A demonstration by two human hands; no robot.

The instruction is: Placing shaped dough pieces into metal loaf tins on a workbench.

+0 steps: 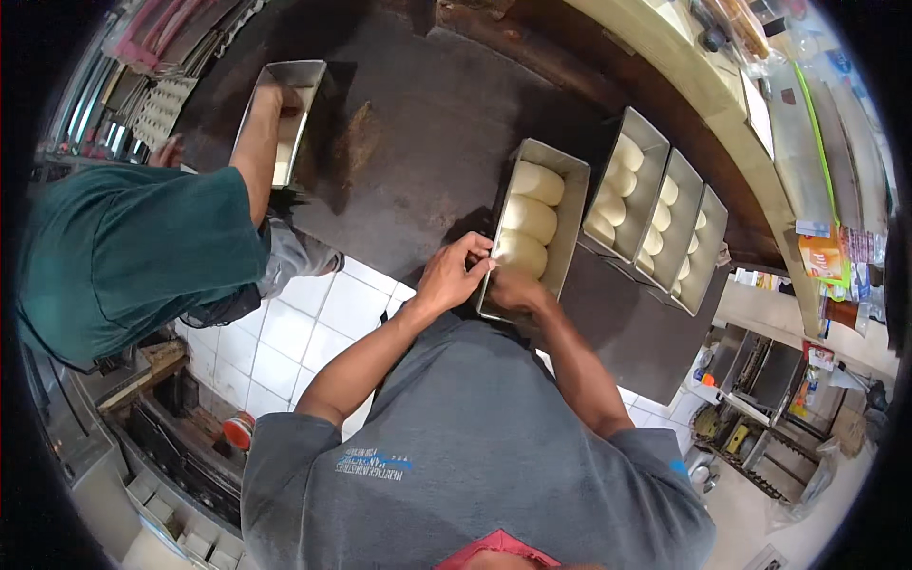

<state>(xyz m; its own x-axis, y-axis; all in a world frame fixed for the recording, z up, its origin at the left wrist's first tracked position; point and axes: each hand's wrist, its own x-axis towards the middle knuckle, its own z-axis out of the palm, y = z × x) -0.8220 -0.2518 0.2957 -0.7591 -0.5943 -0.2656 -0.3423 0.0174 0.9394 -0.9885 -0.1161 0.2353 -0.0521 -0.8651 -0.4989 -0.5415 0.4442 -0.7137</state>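
Note:
A long metal loaf tin point(569, 211) stands at the table's near edge in front of me. Several smooth, pale dough pieces point(528, 218) lie in a row inside it. My left hand point(454, 274) is at the tin's left rim, its thumb and fingers closed on the edge. Reaching into the near end of the tin, my right hand point(516, 289) is against the nearest dough; its fingertips are hidden by the hand itself and the tin wall.
Several more dough-filled tins point(655, 214) stand close together to the right. At far left a co-worker in a green shirt point(142, 256) has a hand inside another loaf tin point(306, 123). The dark table point(408, 123) meets a raised ledge point(608, 85) at the back.

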